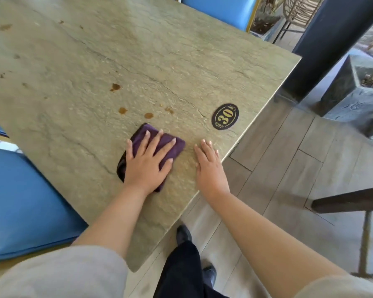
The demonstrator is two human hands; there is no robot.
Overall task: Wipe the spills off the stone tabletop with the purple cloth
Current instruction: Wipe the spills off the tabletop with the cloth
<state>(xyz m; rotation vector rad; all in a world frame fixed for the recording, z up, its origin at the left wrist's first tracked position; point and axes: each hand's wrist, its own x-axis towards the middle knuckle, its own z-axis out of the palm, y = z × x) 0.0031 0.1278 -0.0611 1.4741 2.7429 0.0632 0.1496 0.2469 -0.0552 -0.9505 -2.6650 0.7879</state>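
My left hand (146, 163) lies flat with fingers spread on the folded cloth (172, 150), pressing it to the tabletop (78, 130) just short of the spills (123, 110), while my right hand (209, 163) rests flat near the edge, probably bracing me.

Left hand (145, 163), fingers straight and spread, pressing flat on the folded purple cloth (172, 147); right hand (209, 164), palm down with fingers together, just right of the cloth; both forearms bare, extended forward.
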